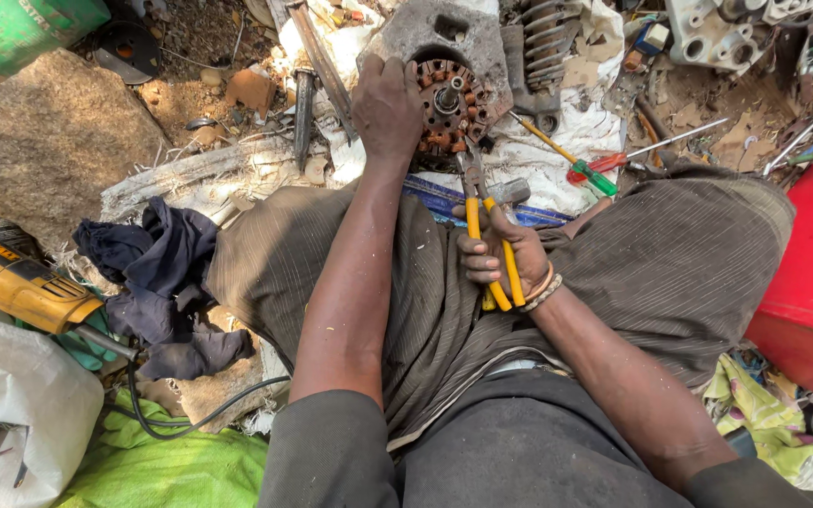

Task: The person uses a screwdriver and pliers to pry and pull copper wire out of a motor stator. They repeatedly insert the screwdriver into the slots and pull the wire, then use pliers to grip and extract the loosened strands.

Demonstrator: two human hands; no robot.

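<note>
While the left hand (386, 108) grips the motor core (452, 105), pliers (484, 221) meet it.
Right hand (501, 259) clasps the yellow handles; the tips seemingly touch the copper windings.

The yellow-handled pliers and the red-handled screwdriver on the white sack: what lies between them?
In the head view, between the yellow-handled pliers and the red-handled screwdriver lies a small grey metal piece, beside the pliers, on the white sack.

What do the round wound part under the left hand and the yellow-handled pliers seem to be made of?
The round wound part looks like dull metal with reddish copper-coloured windings around a bright steel shaft. The yellow-handled pliers, gripped by the right hand, look like grey steel jaws with glossy plastic or rubber grips.
</note>
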